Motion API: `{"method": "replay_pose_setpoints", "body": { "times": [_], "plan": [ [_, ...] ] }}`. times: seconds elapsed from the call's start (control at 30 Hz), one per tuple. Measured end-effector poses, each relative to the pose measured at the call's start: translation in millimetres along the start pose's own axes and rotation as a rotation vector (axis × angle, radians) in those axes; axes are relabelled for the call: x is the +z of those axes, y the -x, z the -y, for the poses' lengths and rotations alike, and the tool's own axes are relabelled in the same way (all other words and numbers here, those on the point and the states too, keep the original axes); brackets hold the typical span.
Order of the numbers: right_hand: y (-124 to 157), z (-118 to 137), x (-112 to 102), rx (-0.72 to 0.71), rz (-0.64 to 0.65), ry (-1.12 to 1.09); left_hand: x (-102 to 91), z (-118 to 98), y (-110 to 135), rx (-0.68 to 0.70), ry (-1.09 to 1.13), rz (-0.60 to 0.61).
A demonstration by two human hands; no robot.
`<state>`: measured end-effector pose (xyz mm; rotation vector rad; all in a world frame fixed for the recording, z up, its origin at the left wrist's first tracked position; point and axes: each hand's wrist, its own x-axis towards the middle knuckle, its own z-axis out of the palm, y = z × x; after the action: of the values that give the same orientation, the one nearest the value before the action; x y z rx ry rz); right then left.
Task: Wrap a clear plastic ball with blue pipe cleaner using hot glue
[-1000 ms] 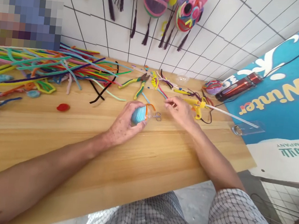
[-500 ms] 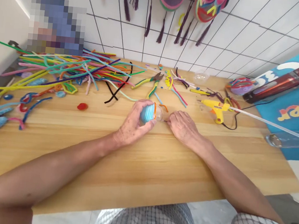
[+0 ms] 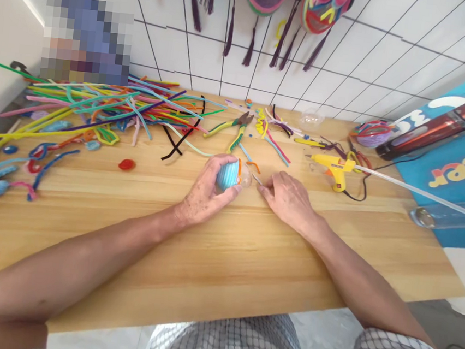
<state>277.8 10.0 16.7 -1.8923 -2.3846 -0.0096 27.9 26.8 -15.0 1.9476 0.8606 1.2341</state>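
My left hand [image 3: 204,191] is wrapped round a clear plastic ball [image 3: 246,179], holding it low over the table. Light blue pipe cleaner [image 3: 227,175] covers the ball's left part in rows, and an orange pipe cleaner [image 3: 239,169] edges it. The right side of the ball is bare and see-through. Just right of the ball, my right hand [image 3: 290,200] pinches a thin grey pointed tool [image 3: 257,180]; its tip points at the ball, and its kind is hidden by the fingers. A short bent orange piece [image 3: 254,167] lies behind the ball.
Pliers [image 3: 237,130] with green-yellow handles lie behind my hands. A yellow glue gun [image 3: 334,165] with a long glue stick sits on the right, its cord curling below. Loose pipe cleaners [image 3: 111,105] pile up at the back left. A red disc [image 3: 126,164] lies left, a flask [image 3: 438,128] far right.
My right hand has shifted slightly right, away from the ball, and more of the thin grey tool shows between its fingers. My left hand keeps its hold on the ball.
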Motion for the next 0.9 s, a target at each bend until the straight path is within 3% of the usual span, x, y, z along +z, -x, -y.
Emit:
{"method": "replay_pose_setpoints", "body": {
  "times": [0.1,0.2,0.3,0.43,0.53,0.63,0.73,0.9],
  "plan": [
    [1.8,-2.0,-5.7,-0.1,0.116,-0.032,0.3,0.2,-0.4,0.0,-0.003,-0.011],
    [5.1,-3.2,-11.6,-0.187,0.152,-0.06,-0.1,0.3,-0.9,0.002,-0.014,-0.014],
    [7.1,-6.5,-20.3,-0.144,0.188,-0.171,0.0,1.6,-1.1,-0.006,-0.015,-0.029],
    [6.7,-19.7,-39.5,-0.038,0.24,-0.566,1.3,4.3,-1.1,-0.039,0.001,-0.054],
    [5.7,-26.2,-56.0,0.038,0.1,-0.881,2.0,4.9,-1.4,-0.048,0.003,-0.047],
    [5.7,-15.9,-66.6,0.098,-0.103,-1.044,2.0,3.7,-2.1,-0.035,0.004,-0.037],
    [5.3,9.4,-63.2,0.094,-0.096,-1.08,1.6,1.5,-2.9,-0.002,-0.013,-0.022],
    [2.5,39.3,-33.7,0.073,0.022,-1.194,1.4,-0.1,-3.1,0.05,-0.034,-0.017]
  ]
}}
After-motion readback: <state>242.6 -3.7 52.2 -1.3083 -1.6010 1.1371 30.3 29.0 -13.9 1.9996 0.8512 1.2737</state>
